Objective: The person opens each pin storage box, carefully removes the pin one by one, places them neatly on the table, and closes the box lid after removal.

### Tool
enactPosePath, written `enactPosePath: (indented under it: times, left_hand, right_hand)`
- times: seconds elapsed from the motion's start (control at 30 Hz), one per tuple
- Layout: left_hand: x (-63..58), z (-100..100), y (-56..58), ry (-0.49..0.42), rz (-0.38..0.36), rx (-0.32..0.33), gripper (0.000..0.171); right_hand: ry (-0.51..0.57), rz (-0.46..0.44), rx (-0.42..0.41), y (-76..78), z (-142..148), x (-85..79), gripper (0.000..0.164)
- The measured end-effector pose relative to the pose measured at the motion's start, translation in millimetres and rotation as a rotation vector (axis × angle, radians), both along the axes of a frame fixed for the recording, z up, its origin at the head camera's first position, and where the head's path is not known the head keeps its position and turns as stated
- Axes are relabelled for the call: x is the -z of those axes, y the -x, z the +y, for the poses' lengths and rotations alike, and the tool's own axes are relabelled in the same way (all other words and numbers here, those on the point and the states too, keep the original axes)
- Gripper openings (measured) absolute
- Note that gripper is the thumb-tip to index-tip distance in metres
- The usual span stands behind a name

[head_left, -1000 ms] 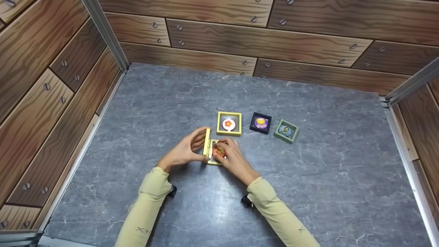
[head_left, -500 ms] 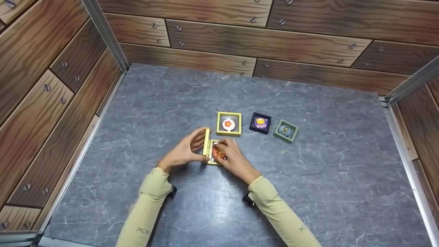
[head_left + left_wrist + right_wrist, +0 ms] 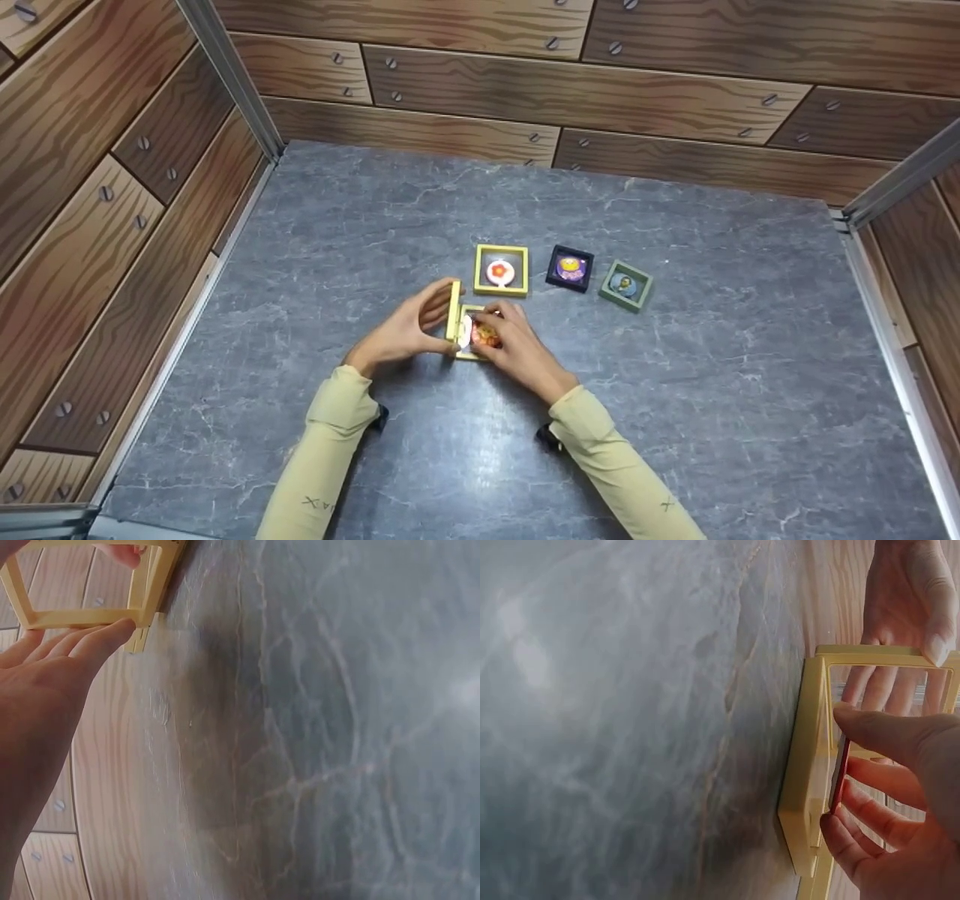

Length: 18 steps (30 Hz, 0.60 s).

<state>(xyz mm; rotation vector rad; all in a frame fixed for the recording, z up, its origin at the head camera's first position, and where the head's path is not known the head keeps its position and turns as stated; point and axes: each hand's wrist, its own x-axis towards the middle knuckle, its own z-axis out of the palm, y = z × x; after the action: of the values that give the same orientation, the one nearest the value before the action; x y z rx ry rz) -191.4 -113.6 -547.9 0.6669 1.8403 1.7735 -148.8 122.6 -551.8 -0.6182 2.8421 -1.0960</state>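
In the head view a small yellow hinged display frame [image 3: 453, 321] stands opened, one half upright and the other flat on the table. My left hand [image 3: 405, 327] holds the upright half, thumb at its near edge and fingers along the far side; clear film spans this half in the right wrist view. Over the flat half, my right hand [image 3: 523, 346] pinches a round red-and-orange badge [image 3: 486, 331]. The right wrist view shows the badge's thin red edge [image 3: 840, 774] between thumb and fingertips, tilted close over the film. A bright white patch lies on the film left of the badge.
Behind the hands lies another yellow frame [image 3: 501, 246] with a red-flower badge [image 3: 500, 272]. To its right are a black frame [image 3: 555, 264] with a purple-and-yellow badge and a green frame [image 3: 636, 303] with a blue badge. Wood-patterned panels [image 3: 480, 75] wall the grey marbled table [image 3: 360, 202].
My right hand has shifted slightly to the right with the badge, and more of the white patch beside it shows. The left hand and the frame have stayed in place.
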Motion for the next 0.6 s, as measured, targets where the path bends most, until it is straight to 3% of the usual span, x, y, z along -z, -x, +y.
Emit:
enactPosePath:
  times: [0.6]
  left_hand:
    - [-0.8,-1,-0.4,-0.011,0.001,0.004,0.108]
  right_hand:
    - [0.092,0.044,0.107,-7.1,20,1.7,0.042]
